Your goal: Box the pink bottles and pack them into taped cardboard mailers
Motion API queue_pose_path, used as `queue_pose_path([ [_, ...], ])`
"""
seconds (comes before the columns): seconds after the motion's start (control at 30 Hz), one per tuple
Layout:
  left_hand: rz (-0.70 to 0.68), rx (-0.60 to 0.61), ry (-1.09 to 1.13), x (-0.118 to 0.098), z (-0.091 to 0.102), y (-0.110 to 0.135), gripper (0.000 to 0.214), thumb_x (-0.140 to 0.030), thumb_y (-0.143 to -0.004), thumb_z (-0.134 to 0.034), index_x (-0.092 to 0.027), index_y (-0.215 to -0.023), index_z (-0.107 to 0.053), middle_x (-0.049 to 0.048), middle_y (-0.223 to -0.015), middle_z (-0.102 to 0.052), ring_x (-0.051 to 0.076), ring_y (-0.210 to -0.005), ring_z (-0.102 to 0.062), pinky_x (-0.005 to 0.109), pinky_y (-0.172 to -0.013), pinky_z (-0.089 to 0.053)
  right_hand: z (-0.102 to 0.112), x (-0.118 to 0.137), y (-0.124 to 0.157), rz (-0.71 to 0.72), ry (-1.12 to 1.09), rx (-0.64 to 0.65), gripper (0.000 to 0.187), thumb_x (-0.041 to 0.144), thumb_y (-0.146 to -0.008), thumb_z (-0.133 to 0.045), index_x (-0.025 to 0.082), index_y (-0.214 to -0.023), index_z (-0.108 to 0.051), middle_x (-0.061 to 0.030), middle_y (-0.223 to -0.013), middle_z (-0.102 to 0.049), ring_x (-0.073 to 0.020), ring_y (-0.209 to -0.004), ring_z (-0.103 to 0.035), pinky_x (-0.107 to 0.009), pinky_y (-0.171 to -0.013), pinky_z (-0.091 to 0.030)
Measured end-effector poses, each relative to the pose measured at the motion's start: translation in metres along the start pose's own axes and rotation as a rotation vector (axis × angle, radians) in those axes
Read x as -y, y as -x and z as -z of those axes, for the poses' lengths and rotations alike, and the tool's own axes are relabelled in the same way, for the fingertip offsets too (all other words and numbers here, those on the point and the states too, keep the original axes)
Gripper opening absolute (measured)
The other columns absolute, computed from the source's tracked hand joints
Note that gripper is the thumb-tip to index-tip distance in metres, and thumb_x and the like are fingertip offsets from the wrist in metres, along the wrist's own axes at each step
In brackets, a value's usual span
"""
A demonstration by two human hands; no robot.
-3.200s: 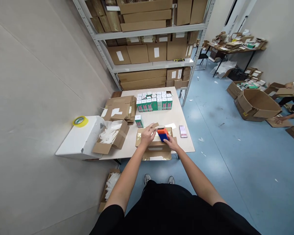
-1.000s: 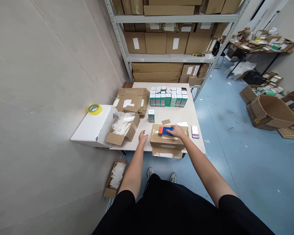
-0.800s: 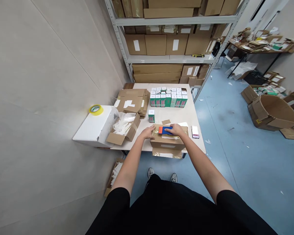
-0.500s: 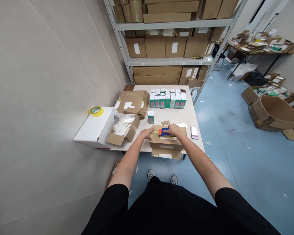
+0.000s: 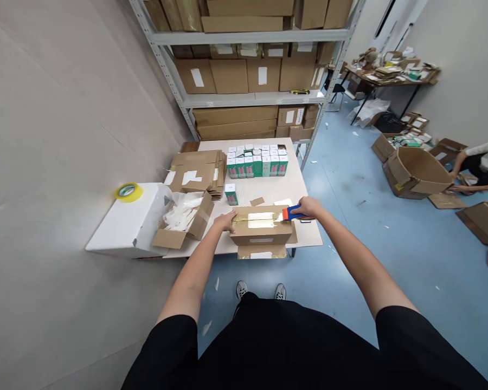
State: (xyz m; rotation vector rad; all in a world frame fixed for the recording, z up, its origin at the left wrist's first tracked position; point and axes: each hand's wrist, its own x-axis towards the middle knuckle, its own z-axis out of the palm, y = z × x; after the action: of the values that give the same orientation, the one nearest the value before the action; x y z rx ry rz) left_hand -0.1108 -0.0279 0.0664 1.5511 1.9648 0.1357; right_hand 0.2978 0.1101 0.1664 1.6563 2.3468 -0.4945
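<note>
A cardboard box [image 5: 261, 233] lies at the table's front edge, with shiny tape and white paper patches along its top and a flap hanging down in front. My left hand [image 5: 226, 221] grips its left end, thumb at the near side. In my right hand [image 5: 310, 207] is a blue and orange tape dispenser [image 5: 294, 212], held at the right end of the top seam. Behind the box stands a single small green and white carton [image 5: 231, 194]. A phone [image 5: 305, 220] shows partly below the dispenser.
Rows of green and white cartons [image 5: 257, 162] stand farther back on the table [image 5: 264, 189]. To the left are flattened cardboard [image 5: 197, 169], an open box of white packing [image 5: 183, 214] and a yellow tape roll [image 5: 129, 192]. Shelving [image 5: 252, 99] rises behind. Another person [image 5: 482, 165] crouches at far right.
My right hand has drawn the tape dispenser rightward along the box top to its right end. My left hand stays on the box's left end. The view has swung right, bringing another person in.
</note>
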Motion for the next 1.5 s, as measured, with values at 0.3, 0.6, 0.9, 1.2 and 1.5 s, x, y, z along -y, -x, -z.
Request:
queue_pose_path([
  [0.3, 0.025, 0.051, -0.145, -0.005, 0.002, -0.006, 0.111, -0.027, -0.036, -0.098, -0.035, -0.14, -0.062, 0.0093, -0.168, -0.042, 0.044, -0.137, -0.055, 0.045, -0.108, -0.045, 0.002, -0.102, 0.023, -0.149, -0.008, -0.001, 0.05, 0.067, -0.072, -0.082, 0.017, -0.077, -0.076, -0.01, -0.078, -0.073, -0.0247, -0.079, -0.068, -0.03, -0.062, -0.038],
  [0.6, 0.012, 0.108, -0.255, -0.009, 0.004, 0.001, 0.12, -0.033, -0.05, -0.095, -0.035, -0.158, -0.044, 0.0089, -0.174, -0.029, 0.041, -0.14, -0.053, 0.041, -0.106, -0.047, -0.04, -0.077, 0.004, -0.194, 0.047, -0.034, 0.054, 0.054, -0.077, -0.085, 0.011, -0.108, -0.076, -0.0181, -0.105, -0.076, -0.0301, -0.096, -0.071, -0.032, -0.075, -0.047],
  [0.9, 0.024, 0.109, -0.275, -0.016, 0.005, 0.003, 0.118, -0.029, -0.054, -0.094, -0.036, -0.16, -0.041, 0.0088, -0.174, -0.028, 0.039, -0.144, -0.051, 0.039, -0.107, -0.048, -0.151, -0.045, 0.012, -0.329, -0.108, -0.069, 0.043, 0.053, -0.102, -0.058, 0.014, -0.118, -0.068, -0.0193, -0.11, -0.077, -0.0286, -0.104, -0.072, -0.032, -0.086, -0.048],
  [1.2, 0.056, 0.11, -0.291, -0.017, 0.006, 0.003, 0.115, -0.025, -0.06, -0.091, -0.032, -0.162, -0.04, 0.0111, -0.169, -0.039, 0.038, -0.144, -0.053, 0.038, -0.109, -0.047, -0.227, -0.087, 0.035, -0.406, -0.402, -0.184, 0.04, 0.026, -0.105, -0.043, 0.005, -0.138, -0.049, -0.0247, -0.134, -0.065, -0.0325, -0.127, -0.059, -0.038, -0.107, -0.038],
  [1.5, 0.068, 0.102, -0.3, -0.012, 0.004, -0.002, 0.115, -0.022, -0.057, -0.092, -0.034, -0.16, -0.042, 0.0075, -0.172, -0.033, 0.037, -0.145, -0.053, 0.037, -0.113, -0.045, -0.269, -0.114, 0.005, -0.43, -0.424, -0.059, 0.038, 0.019, -0.1, -0.047, 0.01, -0.137, -0.056, -0.0224, -0.128, -0.068, -0.0312, -0.126, -0.06, -0.043, -0.114, -0.034],
])
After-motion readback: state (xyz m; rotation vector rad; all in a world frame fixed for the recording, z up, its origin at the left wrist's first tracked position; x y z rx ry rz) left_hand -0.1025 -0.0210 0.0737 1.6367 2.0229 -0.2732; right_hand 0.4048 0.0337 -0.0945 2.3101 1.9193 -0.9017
